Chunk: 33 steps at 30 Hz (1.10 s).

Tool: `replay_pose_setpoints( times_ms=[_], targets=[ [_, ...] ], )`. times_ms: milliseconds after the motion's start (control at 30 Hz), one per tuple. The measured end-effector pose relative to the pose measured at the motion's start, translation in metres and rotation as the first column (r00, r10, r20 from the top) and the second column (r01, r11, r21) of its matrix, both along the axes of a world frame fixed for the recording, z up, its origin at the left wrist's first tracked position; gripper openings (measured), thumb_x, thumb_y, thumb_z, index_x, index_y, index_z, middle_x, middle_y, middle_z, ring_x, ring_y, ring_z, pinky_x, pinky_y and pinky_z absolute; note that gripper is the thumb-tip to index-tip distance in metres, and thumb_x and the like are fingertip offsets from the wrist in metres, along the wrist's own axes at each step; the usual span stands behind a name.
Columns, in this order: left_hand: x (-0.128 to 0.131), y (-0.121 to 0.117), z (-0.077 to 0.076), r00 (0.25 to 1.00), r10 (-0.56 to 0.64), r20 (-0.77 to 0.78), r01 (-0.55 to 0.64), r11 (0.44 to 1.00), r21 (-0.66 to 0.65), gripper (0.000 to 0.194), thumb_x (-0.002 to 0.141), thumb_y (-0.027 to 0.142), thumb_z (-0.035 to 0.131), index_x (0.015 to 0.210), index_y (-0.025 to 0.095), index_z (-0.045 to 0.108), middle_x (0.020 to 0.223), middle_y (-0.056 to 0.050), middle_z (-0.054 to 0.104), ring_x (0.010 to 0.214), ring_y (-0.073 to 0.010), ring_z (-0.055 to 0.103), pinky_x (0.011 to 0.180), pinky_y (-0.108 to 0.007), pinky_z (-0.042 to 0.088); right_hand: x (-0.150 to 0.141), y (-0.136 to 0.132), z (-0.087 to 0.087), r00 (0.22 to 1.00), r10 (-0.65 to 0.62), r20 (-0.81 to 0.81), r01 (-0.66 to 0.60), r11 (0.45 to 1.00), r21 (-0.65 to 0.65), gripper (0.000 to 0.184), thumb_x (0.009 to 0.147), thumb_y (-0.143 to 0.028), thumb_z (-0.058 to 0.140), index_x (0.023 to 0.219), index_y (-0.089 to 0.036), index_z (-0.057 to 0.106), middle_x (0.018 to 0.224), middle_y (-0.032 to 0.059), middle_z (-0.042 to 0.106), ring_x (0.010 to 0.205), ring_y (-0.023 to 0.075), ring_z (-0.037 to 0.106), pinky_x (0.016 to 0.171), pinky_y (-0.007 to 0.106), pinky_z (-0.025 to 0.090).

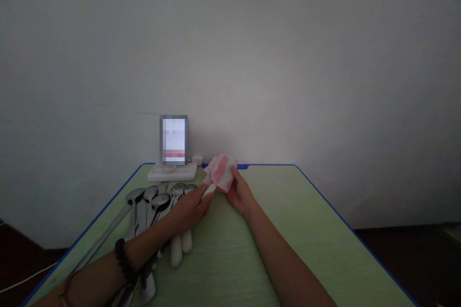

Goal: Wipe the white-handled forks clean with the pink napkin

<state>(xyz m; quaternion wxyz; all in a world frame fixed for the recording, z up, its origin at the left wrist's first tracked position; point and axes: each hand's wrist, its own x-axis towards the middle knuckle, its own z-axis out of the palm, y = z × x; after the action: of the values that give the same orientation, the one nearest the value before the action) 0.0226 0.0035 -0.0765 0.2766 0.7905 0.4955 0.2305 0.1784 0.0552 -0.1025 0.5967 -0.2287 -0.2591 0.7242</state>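
Observation:
My left hand (190, 207) is closed on the white handle of a utensil (209, 191), which points up and away to the right. The utensil's far end is hidden inside a pink-and-white striped cloth (224, 171), so its kind does not show. My right hand (241, 193) is wrapped round the cloth from the right side, gripping it over that hidden end. Beside and partly beneath my left forearm lies a pile of metal spoons (160, 201), several with long steel handles. Two thick white handles (176, 251) stick out toward me below my left wrist.
A device with a lit, blurred screen (175, 140) stands on a white base (173, 172) at the table's back left, beside a small white plug (197, 159). The pale green table (324, 254) has a blue edge and meets a grey wall (288, 67).

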Motion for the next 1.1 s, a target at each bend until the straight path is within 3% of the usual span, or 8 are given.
replay_pose_setpoints(
  times_ms=[100,233,400,533,733,900,1000,1100],
  targets=[
    [0.0,-0.001,0.001,1.0,0.001,-0.027,-0.001,1.0,0.001,0.026,0.091,0.039,0.029,0.082,0.021,0.046,0.064,0.0,0.059,0.063,-0.0191,0.058,0.064,-0.027,0.038,-0.001,-0.001,-0.003,0.997,-0.031,0.069,0.03,0.999,0.022,0.022,0.072,-0.018,0.065,0.094,-0.015,0.064,0.083,0.0045,0.073,0.072,0.0156,0.066,0.073,0.03,0.054],
    [-0.001,-0.001,0.002,0.998,0.012,-0.064,-0.012,1.0,-0.004,0.025,0.091,0.039,0.03,0.082,0.022,0.045,0.067,-0.001,0.059,0.065,-0.0192,0.058,0.064,-0.027,0.038,-0.003,0.005,-0.01,0.969,-0.214,0.125,0.212,0.977,0.028,0.018,0.066,-0.013,0.068,0.083,-0.017,0.065,0.077,0.001,0.073,0.066,0.0134,0.064,0.07,0.028,0.053],
    [-0.003,0.0,0.0,0.997,-0.003,-0.073,0.002,1.0,-0.007,0.026,0.091,0.039,0.028,0.076,0.022,0.041,0.065,0.0,0.058,0.066,-0.0187,0.058,0.065,-0.027,0.038,0.005,0.018,-0.018,0.847,-0.515,0.13,0.509,0.857,0.078,0.018,0.067,-0.02,0.067,0.085,-0.019,0.063,0.077,-0.0024,0.071,0.067,0.011,0.063,0.07,0.025,0.051],
    [-0.003,-0.001,0.001,1.0,0.014,-0.015,-0.014,1.0,-0.007,0.028,0.092,0.038,0.026,0.072,0.023,0.039,0.064,0.002,0.057,0.065,-0.0175,0.057,0.065,-0.026,0.039,0.013,0.022,-0.019,0.779,-0.609,0.149,0.603,0.793,0.088,0.025,0.07,-0.021,0.06,0.095,-0.02,0.06,0.088,-0.0022,0.071,0.077,0.0106,0.063,0.077,0.027,0.05],
    [-0.003,-0.006,0.005,0.999,0.003,0.033,-0.004,0.999,0.042,0.028,0.092,0.039,0.026,0.072,0.023,0.038,0.063,0.002,0.055,0.063,-0.0165,0.055,0.062,-0.026,0.039,0.01,0.016,-0.004,0.831,-0.555,0.039,0.554,0.832,0.039,0.036,0.07,-0.011,0.054,0.103,-0.024,0.059,0.089,-0.0056,0.072,0.077,0.0097,0.065,0.082,0.026,0.05],
    [-0.002,-0.003,0.001,0.997,-0.02,-0.077,0.022,0.999,0.031,0.029,0.092,0.039,0.026,0.075,0.022,0.042,0.064,0.0,0.058,0.062,-0.0179,0.057,0.062,-0.027,0.039,0.014,0.006,0.005,0.989,-0.128,-0.069,0.129,0.992,0.003,0.031,0.082,-0.038,0.048,0.096,-0.016,0.064,0.086,0.0043,0.074,0.086,0.0189,0.067,0.086,0.035,0.051],
    [-0.001,0.0,-0.003,0.987,-0.033,-0.156,0.035,0.999,0.014,0.031,0.092,0.039,0.025,0.075,0.021,0.044,0.065,-0.001,0.059,0.062,-0.0187,0.058,0.063,-0.028,0.039,0.016,0.004,0.006,0.992,-0.046,-0.122,0.043,0.999,-0.022,0.04,0.086,-0.045,0.038,0.094,-0.016,0.065,0.085,0.005,0.074,0.085,0.0192,0.068,0.087,0.037,0.05],
    [-0.001,0.0,-0.003,0.981,-0.029,-0.192,0.031,0.999,0.01,0.034,0.092,0.04,0.025,0.074,0.021,0.046,0.064,-0.001,0.06,0.063,-0.0184,0.059,0.064,-0.028,0.039,0.016,0.004,0.007,0.991,-0.06,-0.122,0.054,0.997,-0.055,0.031,0.087,-0.032,0.04,0.091,-0.017,0.066,0.081,0.0024,0.074,0.078,0.0165,0.068,0.085,0.033,0.051]
  ],
)
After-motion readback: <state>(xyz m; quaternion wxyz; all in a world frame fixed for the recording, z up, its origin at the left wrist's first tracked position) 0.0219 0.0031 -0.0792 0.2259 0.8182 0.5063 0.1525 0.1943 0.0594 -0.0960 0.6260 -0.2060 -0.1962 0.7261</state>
